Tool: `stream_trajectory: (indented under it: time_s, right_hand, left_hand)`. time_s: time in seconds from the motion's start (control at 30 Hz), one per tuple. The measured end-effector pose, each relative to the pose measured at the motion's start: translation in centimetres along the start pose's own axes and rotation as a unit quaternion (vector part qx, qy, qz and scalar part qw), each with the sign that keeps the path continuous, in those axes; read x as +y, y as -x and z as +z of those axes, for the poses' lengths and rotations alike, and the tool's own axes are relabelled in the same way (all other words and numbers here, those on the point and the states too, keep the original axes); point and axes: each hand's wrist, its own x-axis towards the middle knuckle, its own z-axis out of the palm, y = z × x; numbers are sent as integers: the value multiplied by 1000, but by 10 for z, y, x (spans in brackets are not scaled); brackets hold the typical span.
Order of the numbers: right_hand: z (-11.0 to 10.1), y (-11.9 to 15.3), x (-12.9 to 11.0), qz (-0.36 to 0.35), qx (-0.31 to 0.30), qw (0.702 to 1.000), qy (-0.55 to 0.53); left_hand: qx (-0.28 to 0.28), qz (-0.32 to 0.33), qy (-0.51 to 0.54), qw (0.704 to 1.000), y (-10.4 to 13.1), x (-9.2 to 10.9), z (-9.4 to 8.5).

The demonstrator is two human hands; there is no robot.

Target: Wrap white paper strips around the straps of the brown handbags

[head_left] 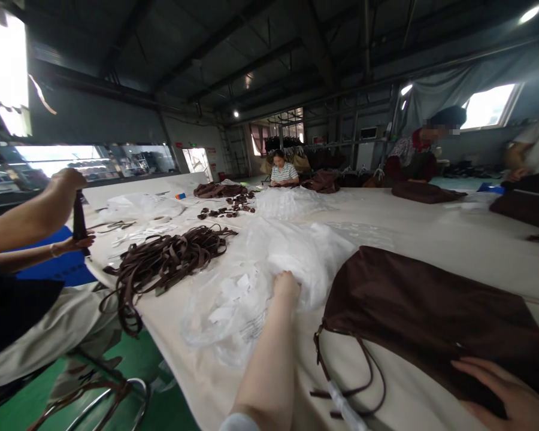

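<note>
My left hand [286,286] reaches forward into a heap of clear plastic bags [314,245]. Its fingers curl down into the white plastic and look closed on it, though their tips are hidden. On the right, a dark brown handbag [413,305] lies flat on the table. My right hand [507,389] rests on its near edge with fingers stretched out. A thin brown strap [379,383], partly wrapped in clear plastic, trails from the handbag's left corner. White slips of paper [238,293] show through the plastic left of my left hand.
A pile of brown straps [170,257] hangs over the table's left edge. At far left a co-worker's hands [69,179] hold a dark strap, beside a blue bin [58,266]. Other people sit across the table [368,215], near more brown bags [426,192].
</note>
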Motion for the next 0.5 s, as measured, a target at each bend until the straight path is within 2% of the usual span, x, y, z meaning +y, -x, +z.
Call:
stream_trajectory:
  time_s: [0.17,0.4,0.5]
  right_hand:
    - [-13,-2,-18,11,-6,1000,14]
    - [-22,-1,-33,4,-25,999,42]
    - [-22,1,-17,22,8,998,66]
  left_hand:
    - [-2,-16,-68,998,-3,4,1]
    - [72,-9,-124,990,2,15,-35]
    - [116,-6,-143,983,8,19,-49]
